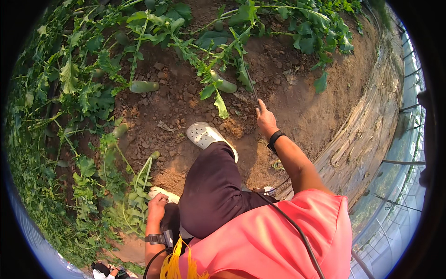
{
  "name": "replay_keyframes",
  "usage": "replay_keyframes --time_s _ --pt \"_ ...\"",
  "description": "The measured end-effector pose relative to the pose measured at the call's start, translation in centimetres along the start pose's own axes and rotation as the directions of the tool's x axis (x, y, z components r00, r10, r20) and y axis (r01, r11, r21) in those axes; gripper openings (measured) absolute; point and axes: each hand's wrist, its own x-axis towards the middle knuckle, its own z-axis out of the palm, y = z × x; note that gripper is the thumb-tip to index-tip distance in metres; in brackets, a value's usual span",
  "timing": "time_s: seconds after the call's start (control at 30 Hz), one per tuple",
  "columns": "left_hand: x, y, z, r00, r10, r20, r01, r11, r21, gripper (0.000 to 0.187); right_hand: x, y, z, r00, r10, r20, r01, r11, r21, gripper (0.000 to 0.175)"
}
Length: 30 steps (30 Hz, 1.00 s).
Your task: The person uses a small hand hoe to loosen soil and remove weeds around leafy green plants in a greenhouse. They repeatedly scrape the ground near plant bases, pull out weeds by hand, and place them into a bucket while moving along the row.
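My right hand [266, 120] grips a long, thin dark tool [250, 78]. The tool's far end reaches into the leaves of a green radish plant [228, 52]; its tip is hard to make out there. Just left of the tool, a pale green radish [224, 83] lies on the soil with its leaves attached. Another radish [144, 87] lies farther left. My left hand [157, 207] rests low by my bent leg, fingers curled, with no object visible in it. Close to it are a white clog [163, 194] and a small radish with leafy stalks [155, 155].
Dense radish foliage [45, 139] covers the left side. Lumpy brown soil [174, 115] lies around my other perforated clog [205, 135]. Wrinkled plastic sheeting [362, 139] and a greenhouse wall [407, 132] run along the right. Another person [108, 270] is at the bottom left.
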Motion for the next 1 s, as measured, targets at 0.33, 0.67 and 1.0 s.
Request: replay_keyframes --time_s 0.33,0.67,1.0 --pt "0.4 1.1 0.6 0.999 0.039 0.032 -0.039 0.999 0.005 0.016 5.5 -6.2 1.7 0.969 -0.240 -0.051 0.243 0.968 0.066 0.042" --pt "0.2 -0.1 1.0 0.998 -0.033 0.058 0.035 0.999 -0.024 0.013 8.1 -4.9 -1.7 0.895 -0.445 0.017 0.438 0.887 0.146 0.041" --pt "0.7 -1.8 0.9 0.997 0.047 0.057 -0.044 0.997 -0.061 0.014 5.6 -0.2 -4.4 0.937 -0.337 0.093 0.337 0.941 0.011 0.040"
